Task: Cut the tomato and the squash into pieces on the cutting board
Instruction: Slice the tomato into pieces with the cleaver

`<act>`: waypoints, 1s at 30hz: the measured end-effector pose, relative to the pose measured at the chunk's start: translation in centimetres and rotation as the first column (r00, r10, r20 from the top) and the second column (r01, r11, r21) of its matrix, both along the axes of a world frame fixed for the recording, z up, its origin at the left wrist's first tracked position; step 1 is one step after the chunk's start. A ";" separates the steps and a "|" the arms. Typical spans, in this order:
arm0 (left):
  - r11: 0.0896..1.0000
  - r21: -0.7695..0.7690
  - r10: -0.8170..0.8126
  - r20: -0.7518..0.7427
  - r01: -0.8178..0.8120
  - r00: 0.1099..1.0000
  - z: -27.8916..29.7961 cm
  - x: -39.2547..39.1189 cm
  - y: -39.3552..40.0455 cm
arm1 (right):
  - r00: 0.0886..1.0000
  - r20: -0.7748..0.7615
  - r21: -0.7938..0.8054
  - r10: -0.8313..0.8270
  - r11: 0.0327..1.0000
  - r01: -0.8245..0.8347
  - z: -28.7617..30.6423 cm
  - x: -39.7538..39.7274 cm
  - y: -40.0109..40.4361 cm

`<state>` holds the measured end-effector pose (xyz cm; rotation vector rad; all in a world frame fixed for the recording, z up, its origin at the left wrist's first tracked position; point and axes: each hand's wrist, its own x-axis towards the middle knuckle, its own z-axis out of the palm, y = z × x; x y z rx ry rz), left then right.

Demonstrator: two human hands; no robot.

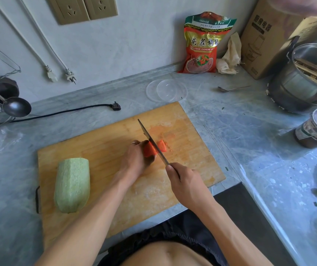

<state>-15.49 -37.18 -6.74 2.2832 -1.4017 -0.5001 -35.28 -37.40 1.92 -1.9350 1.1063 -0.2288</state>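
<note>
The tomato, a glossy red piece, sits near the middle of the wooden cutting board, held down by the left hand, whose fingers curl over it. The cleaver stands on edge right against the tomato's right side, its thin dark blade running from near the board's middle toward the front right, the tip pointing away from the person. The right hand is wrapped around the handle. A small cut slice lies just right of the blade, on a wet orange smear of juice and seeds.

The squash lies near the board's left edge, well apart from the tomato: a peeled, pale green, blunt cylinder with a faceted, pitted surface, its long axis running front to back. Bare board lies between it and the left hand.

The board is a light, worn rectangle set askew on the grey marbled counter, its front right corner overhanging the counter's edge. Beyond the board's far right corner lie clear round plastic lids; further back stands a red foil bag. A black power cord trails behind the board's far left side.
</note>
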 end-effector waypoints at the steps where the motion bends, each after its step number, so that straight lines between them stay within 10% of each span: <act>1: 1.000 -0.002 -0.001 -0.003 0.001 1.000 0.0 0.0 0.0 | 1.000 -0.002 0.000 -0.002 1.000 0.002 0.0 0.1 0.0; 30: 0.998 -0.057 -0.012 0.009 0.013 1.000 -0.2 -0.3 -0.5 | 1.000 -0.007 0.054 -0.018 0.998 0.018 0.0 0.1 0.1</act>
